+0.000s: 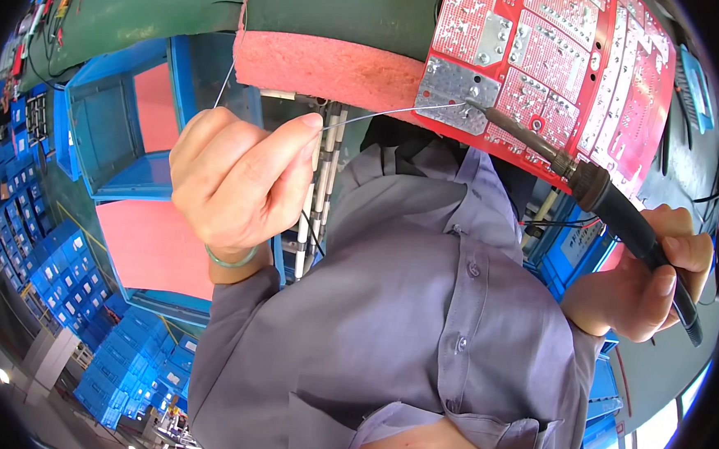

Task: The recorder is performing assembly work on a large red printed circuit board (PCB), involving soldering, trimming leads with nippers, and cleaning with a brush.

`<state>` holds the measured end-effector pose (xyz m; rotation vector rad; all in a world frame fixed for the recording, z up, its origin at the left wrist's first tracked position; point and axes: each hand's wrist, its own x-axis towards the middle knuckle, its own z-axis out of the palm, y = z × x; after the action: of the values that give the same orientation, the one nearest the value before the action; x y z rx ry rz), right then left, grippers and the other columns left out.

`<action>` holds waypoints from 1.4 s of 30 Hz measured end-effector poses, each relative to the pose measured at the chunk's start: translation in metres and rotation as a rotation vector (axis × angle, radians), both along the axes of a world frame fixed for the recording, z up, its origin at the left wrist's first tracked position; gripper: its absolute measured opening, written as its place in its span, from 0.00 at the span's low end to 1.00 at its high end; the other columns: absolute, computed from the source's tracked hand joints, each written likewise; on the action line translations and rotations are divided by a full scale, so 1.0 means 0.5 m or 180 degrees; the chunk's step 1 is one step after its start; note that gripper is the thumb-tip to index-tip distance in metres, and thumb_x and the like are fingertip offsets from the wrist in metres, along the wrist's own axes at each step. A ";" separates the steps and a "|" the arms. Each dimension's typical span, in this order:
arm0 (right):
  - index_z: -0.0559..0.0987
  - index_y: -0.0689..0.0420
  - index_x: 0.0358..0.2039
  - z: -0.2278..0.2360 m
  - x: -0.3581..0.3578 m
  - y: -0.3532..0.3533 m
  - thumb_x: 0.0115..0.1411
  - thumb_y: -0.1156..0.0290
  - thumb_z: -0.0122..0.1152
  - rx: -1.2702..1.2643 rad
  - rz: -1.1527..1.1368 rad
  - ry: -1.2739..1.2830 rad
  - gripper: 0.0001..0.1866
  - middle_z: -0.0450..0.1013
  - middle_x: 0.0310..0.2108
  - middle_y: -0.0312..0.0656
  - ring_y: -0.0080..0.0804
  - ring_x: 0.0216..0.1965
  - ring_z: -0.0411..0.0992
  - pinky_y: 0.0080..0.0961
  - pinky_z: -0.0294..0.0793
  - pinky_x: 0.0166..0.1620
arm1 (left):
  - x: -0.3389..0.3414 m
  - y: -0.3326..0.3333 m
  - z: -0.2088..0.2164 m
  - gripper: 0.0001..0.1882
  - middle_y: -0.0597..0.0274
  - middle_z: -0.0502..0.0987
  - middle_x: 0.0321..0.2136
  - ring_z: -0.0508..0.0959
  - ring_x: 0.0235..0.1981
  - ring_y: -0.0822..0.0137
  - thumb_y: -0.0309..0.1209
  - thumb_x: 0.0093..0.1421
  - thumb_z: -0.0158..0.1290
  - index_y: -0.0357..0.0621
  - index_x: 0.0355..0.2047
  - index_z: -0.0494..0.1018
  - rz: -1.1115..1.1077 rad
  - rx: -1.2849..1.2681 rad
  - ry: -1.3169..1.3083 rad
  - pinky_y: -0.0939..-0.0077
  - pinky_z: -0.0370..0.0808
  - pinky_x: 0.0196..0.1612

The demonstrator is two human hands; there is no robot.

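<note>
My right hand [649, 271] is closed round the black handle of a soldering iron [596, 190]. The iron's tip points left and meets a silvery metal patch near the front edge of a red circuit board [541, 83]. Between thumb and forefinger, my left hand [243, 176] pinches a thin strand of solder wire [383, 113]. The wire's far end reaches the iron's tip on the silvery patch. Its other end rises from behind my left hand toward the bench. Many solder joints dot the board's upper face.
A pink foam block [324, 70] lies along the front edge of the green bench [339, 13], left of the board. Blue crates [123, 119] with pink sheets stand at the left, and stacked blue bins [124, 366] stand farther off. White-and-black rods [322, 185] show below the bench edge.
</note>
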<state>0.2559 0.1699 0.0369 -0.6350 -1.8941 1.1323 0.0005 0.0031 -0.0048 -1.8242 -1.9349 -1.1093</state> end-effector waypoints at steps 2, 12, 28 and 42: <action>0.65 0.59 0.30 0.002 0.001 0.004 0.52 0.62 0.52 0.0038 0.0051 -0.0057 0.14 0.66 0.19 0.50 0.21 0.13 0.58 0.16 0.57 0.18 | 0.000 -0.002 0.001 0.18 0.68 0.59 0.10 0.59 0.12 0.70 0.19 0.25 0.56 0.40 0.23 0.77 0.0002 -0.0026 -0.0028 0.79 0.53 0.15; 0.65 0.58 0.29 0.005 0.000 0.014 0.50 0.61 0.54 0.0149 0.0044 -0.0094 0.15 0.65 0.17 0.50 0.21 0.13 0.57 0.17 0.57 0.19 | -0.001 -0.003 -0.001 0.17 0.67 0.59 0.10 0.59 0.12 0.70 0.19 0.25 0.55 0.40 0.23 0.77 0.0049 -0.0004 -0.0041 0.79 0.53 0.15; 0.67 0.64 0.30 0.021 0.006 0.028 0.50 0.65 0.49 -0.0190 0.0517 0.0077 0.13 0.60 0.17 0.47 0.28 0.18 0.56 0.22 0.54 0.21 | 0.003 0.004 -0.001 0.16 0.67 0.60 0.10 0.59 0.12 0.70 0.19 0.26 0.56 0.40 0.23 0.77 0.0039 -0.0038 -0.0087 0.79 0.54 0.15; 0.69 0.63 0.31 0.011 0.001 0.025 0.50 0.65 0.48 -0.0040 0.0389 0.0131 0.13 0.57 0.15 0.42 0.25 0.16 0.53 0.20 0.49 0.18 | -0.001 0.003 -0.006 0.16 0.67 0.60 0.11 0.60 0.12 0.70 0.20 0.26 0.57 0.41 0.22 0.77 0.0075 -0.0056 -0.0064 0.79 0.54 0.14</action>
<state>0.2561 0.1826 0.0425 -0.5046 -1.9133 1.2261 -0.0001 0.0048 -0.0080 -1.8012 -1.9785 -1.1110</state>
